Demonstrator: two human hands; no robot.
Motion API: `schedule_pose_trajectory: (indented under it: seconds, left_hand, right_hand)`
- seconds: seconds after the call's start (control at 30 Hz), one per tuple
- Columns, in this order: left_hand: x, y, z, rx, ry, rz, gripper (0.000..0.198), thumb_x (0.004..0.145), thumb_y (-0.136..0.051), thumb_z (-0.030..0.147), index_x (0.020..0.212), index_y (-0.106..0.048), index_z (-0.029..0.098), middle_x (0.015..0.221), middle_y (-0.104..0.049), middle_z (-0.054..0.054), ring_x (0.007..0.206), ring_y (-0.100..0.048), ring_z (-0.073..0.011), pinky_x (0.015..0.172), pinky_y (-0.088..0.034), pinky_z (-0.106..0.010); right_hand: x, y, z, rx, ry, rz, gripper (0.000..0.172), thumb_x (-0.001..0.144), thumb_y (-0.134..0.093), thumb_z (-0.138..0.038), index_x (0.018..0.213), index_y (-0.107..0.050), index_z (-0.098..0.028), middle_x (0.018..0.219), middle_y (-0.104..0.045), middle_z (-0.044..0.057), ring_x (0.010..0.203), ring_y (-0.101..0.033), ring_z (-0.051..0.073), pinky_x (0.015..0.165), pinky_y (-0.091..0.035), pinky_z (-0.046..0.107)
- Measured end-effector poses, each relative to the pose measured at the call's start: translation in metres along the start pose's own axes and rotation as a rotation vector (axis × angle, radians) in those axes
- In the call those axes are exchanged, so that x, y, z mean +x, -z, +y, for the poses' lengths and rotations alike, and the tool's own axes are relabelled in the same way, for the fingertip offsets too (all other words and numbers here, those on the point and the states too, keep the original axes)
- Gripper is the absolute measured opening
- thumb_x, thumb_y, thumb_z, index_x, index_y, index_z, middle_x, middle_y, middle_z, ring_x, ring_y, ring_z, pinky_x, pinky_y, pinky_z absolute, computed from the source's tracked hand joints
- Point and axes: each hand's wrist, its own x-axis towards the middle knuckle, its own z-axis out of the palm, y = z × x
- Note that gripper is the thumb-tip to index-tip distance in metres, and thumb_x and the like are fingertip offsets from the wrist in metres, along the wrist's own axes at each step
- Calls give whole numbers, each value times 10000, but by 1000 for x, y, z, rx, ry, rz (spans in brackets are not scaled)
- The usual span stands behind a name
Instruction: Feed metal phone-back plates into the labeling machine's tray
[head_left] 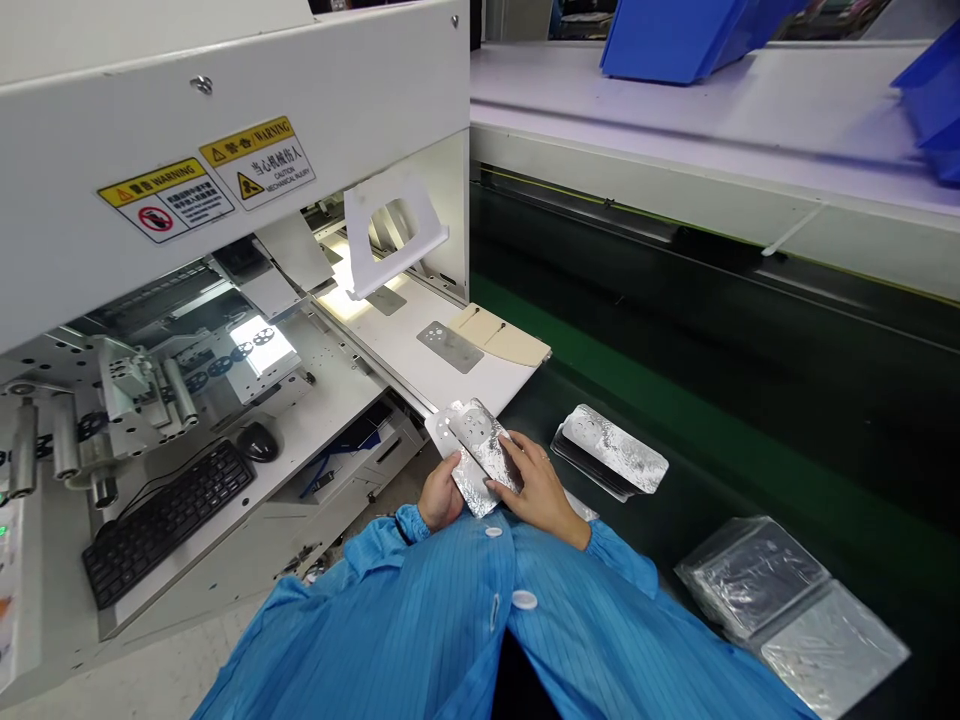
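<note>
Close in front of my body, my left hand grips the lower left edge of a thin silvery phone-back-shaped sheet with round camera holes. A second such sheet overlaps it on the right, and my right hand has its thumb and fingers around that one. To the right, a stack of similar sheets lies on the dark belt, its top one shiny. Ahead on the machine's white feed plate rests a flat grey sheet with holes; another grey sheet lies deeper in.
A white machine with warning labels stands at the left and ahead. Below it are a black keyboard and mouse. Plastic-wrapped packs lie on the dark belt at right. Blue bins stand on the shelf above.
</note>
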Motion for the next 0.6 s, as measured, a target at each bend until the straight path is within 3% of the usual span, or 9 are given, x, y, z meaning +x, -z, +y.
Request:
schedule_pose_trajectory:
  seconds: [0.2, 0.6]
  left_hand:
    - [3, 8, -3, 29, -44, 33, 281, 683, -687, 303, 876, -670, 100, 945, -721, -134, 1112, -573, -320, 1032, -357, -461]
    - [2, 6, -1, 58, -35, 17, 379, 653, -730, 323, 945, -660, 92, 966, -713, -143, 1143, -540, -344, 1019, -355, -462]
  right_hand:
    - [0, 2, 0, -21, -39, 85, 596, 806, -543, -510, 1312, -443, -213, 1318, -452, 123, 1189, -442, 303, 975, -403, 478]
    - [3, 0, -1, 34, -28, 58, 584, 790, -566, -505, 1286, -476, -210, 1312, -472, 122, 1177, -455, 302, 958, -416, 473]
